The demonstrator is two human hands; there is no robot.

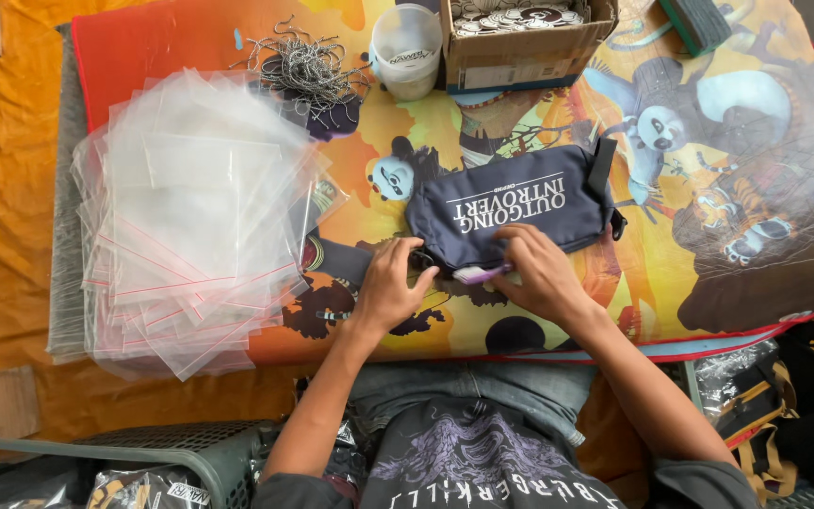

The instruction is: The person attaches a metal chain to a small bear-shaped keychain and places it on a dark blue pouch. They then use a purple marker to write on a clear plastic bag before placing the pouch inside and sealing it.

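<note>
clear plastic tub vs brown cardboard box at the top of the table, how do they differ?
The round, translucent white plastic tub is smaller; the brown cardboard box is rectangular, opaque and larger. The box holds round badges; the tub's contents cannot be told. Both stand open-topped, side by side.

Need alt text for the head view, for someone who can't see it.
Both hands, left hand and right hand, rest on a dark navy fabric pouch on a colourful cartoon-print table cover. A heap of clear plastic zip bags lies left.
</note>
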